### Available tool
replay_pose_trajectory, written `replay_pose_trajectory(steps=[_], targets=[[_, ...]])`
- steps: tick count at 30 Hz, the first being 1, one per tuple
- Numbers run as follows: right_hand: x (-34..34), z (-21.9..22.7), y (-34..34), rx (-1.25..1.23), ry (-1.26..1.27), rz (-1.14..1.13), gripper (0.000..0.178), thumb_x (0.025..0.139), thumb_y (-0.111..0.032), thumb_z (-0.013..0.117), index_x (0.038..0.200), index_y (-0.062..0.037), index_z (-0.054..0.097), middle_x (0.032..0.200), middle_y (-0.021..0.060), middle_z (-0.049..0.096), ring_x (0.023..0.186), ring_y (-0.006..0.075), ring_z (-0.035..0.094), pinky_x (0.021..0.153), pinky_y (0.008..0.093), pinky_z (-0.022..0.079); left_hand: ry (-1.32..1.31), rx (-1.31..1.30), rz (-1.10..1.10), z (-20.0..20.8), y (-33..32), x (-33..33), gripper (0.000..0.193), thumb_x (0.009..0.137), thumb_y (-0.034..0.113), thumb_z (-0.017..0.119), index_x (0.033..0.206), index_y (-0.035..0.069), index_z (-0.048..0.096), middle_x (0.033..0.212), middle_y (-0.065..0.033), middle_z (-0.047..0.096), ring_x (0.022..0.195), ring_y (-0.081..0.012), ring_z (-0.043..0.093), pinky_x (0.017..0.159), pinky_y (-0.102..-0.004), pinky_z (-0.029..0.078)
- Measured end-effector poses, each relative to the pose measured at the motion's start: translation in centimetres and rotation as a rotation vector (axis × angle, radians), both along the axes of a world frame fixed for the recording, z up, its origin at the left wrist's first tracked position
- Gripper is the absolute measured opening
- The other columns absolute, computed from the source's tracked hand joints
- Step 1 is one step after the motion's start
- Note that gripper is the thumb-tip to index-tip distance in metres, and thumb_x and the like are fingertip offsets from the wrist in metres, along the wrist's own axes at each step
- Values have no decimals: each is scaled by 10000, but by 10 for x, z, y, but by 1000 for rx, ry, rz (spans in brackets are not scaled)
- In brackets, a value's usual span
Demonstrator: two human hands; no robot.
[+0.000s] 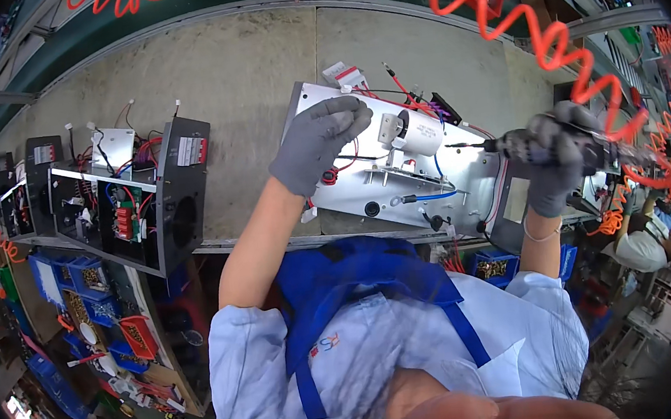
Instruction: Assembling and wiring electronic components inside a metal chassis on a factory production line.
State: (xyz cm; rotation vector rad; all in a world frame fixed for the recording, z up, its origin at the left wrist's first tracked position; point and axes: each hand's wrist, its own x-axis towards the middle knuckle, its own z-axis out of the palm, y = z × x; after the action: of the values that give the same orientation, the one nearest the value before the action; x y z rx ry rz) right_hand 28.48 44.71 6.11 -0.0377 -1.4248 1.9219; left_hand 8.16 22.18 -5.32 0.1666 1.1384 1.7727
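Bins [101, 311] in blue, some filled with small metal parts, stand at the far left below the table [241, 71], with a red bin [140, 338] among them. Above them, on the left part of the table, several dark casings stand in a row; the nearest casing [183, 198] has an open side showing a green board [129, 216] and red, blue and black wires, and a light switch block [191, 150] sits on its outer face.

Next comes the left hand [320, 143], in a grey glove, over the left end of a shiny metal panel [350, 195]; its fingers are bent and drawn together, and whether they pinch anything cannot be told. This panel lies on the table directly in front of the person. A pale cylinder [423, 134] sits on it near the middle, with a blue wire [437, 195] below and a red-and-white block [343, 74] beyond its far edge.

Farther right, the right hand [554, 164], also gloved, is wrapped around a dark power driver [512, 143], whose thin bit points left, close to the cylinder; contact cannot be made out. An orange-red coiled hose [552, 44] hangs above. At the far right, another person [643, 250] bends forward.
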Motion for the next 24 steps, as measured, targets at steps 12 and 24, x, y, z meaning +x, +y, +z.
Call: replay_pose_trajectory(steps=[12, 24], targets=[[-59, 30, -48, 294, 345, -268, 504, 785, -213, 500, 1264, -58, 521, 1304, 201, 531, 1216, 380, 514, 993, 629, 398, -269, 99, 36, 14, 10, 13, 409, 937, 137, 606, 1292, -16, 473, 1075, -111, 592, 922, -128, 600, 685, -191, 562], [-68, 33, -71, 141, 242, -110, 461, 750, -121, 577, 1210, -114, 556, 905, 41, 441, 802, 200, 411, 611, 317, 411, -357, 165, 152, 4, 3, 19, 393, 938, 122, 605, 1284, -22, 488, 999, -100, 592, 844, -133, 619, 688, -201, 570]])
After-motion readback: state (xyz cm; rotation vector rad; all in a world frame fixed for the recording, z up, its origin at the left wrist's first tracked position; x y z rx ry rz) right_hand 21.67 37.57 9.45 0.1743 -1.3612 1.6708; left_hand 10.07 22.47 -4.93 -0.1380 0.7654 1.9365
